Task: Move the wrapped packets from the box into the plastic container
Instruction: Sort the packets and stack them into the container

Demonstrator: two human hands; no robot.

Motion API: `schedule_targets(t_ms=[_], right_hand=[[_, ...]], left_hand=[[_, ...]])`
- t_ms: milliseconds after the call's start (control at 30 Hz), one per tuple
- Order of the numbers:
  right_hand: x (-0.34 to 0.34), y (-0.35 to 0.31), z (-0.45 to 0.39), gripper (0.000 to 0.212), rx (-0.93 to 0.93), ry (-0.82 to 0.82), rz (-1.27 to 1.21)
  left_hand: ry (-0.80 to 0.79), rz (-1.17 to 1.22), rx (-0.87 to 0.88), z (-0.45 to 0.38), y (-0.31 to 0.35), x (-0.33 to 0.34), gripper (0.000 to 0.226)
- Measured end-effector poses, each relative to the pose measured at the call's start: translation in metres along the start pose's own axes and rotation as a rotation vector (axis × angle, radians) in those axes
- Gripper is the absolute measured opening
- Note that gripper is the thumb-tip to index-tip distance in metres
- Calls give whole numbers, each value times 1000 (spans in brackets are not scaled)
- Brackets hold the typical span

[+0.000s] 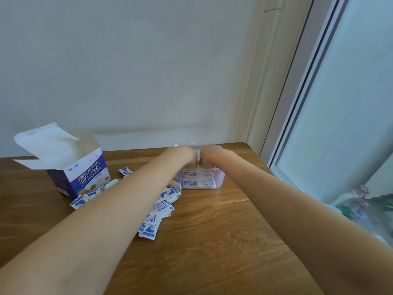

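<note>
Plastic container (220, 177), clear, far side of wooden table (212, 231); wrapped packets stacked flat inside (196, 180), visible through near wall. Left hand (182, 155) and right hand (209, 156), side by side and touching, both reaching down into container; fingers hidden behind wrists, grip cannot be told. Box (80, 173), blue and white, flaps open, at left; loose packets (155, 213) scattered on table between box and container, partly under left forearm.
</note>
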State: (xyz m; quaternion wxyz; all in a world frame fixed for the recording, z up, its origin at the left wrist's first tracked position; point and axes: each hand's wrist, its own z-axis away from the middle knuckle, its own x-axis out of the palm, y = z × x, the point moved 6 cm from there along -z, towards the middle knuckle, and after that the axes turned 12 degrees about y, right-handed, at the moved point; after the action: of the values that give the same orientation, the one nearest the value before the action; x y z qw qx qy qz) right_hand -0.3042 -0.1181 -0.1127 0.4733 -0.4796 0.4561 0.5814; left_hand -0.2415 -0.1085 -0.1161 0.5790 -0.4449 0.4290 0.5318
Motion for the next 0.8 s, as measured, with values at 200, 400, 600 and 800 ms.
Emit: schedule_targets(t_ms=[200, 400, 600, 800], right_hand=[[-2, -1, 5, 37, 15, -15, 9], [-1, 0, 5, 38, -23, -21, 25], [-6, -1, 9, 31, -33, 6, -58], [-49, 1, 27, 28, -72, 275, -215]], left_hand=[[83, -21, 56, 1, -1, -5, 35], [-6, -117, 57, 3, 7, -3, 37], [-32, -175, -15, 10, 3, -7, 27], [347, 62, 72, 27, -16, -50, 25]])
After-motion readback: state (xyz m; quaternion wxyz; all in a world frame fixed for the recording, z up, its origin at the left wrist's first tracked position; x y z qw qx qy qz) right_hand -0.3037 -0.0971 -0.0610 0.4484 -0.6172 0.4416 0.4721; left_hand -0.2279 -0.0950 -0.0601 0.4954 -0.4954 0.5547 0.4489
